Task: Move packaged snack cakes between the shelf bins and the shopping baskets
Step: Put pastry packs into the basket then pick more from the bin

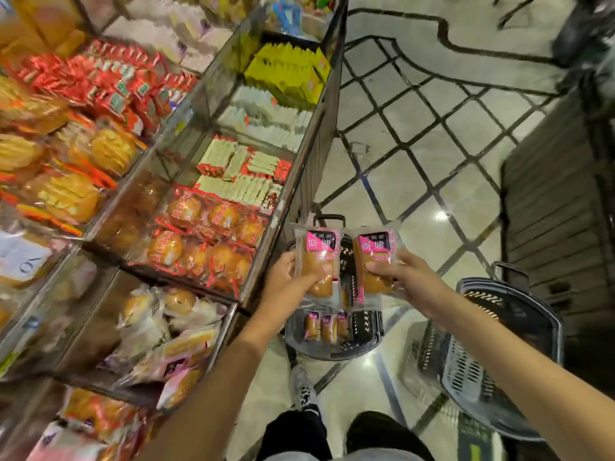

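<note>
My left hand [290, 281] grips a clear-wrapped snack cake with a pink label [318, 261]. My right hand [404, 277] grips a second snack cake of the same kind [374, 261]. Both packs are held upright, side by side, above a dark shopping basket [362, 347] on the floor. Three more pink-label cakes [327, 327] lie in that basket. A second dark basket [482, 367] stands to the right under my right forearm. The nearest shelf bin [159, 331] holds similar wrapped cakes.
Tiered clear shelf bins [199, 234] fill the left side, packed with orange cakes, red packs, white and yellow boxes. The shelf's metal edge [299, 168] runs diagonally beside the baskets. Tiled floor with dark lines stretches ahead. My feet show at the bottom.
</note>
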